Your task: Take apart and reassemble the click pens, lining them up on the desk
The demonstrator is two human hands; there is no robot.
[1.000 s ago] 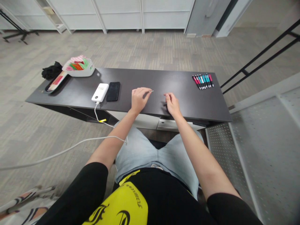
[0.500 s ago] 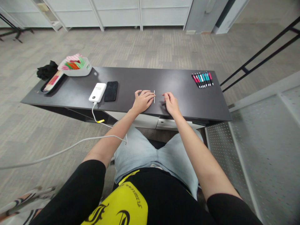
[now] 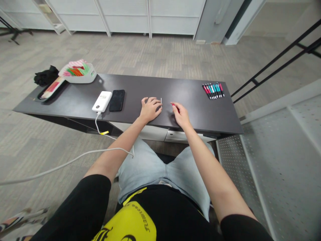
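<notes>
On the dark tabletop (image 3: 140,85) my left hand (image 3: 149,109) lies palm down with its fingers spread. Its fingertips reach a thin white stick (image 3: 161,100), which lies roughly pointing away from me; whether they press on it I cannot tell. A short gap to the right, my right hand (image 3: 181,115) is curled with thumb and fingers together. Between those fingers a small red piece (image 3: 173,105) shows, with most of it hidden by the hand. Farther right, several pens (image 3: 213,90) with red, blue and white barrels lie side by side in a row.
Left of my hands lie a black phone (image 3: 116,100) and a white power bank (image 3: 102,101) with a white cable (image 3: 97,121) running off the front edge. A white basket (image 3: 86,79), a dark tray (image 3: 50,95) and black cloth (image 3: 46,76) stand at the far left.
The view has shifted slightly. My left fingers have spread more beside the white stick. The red piece now shows at my right fingertips; it was hidden before.
</notes>
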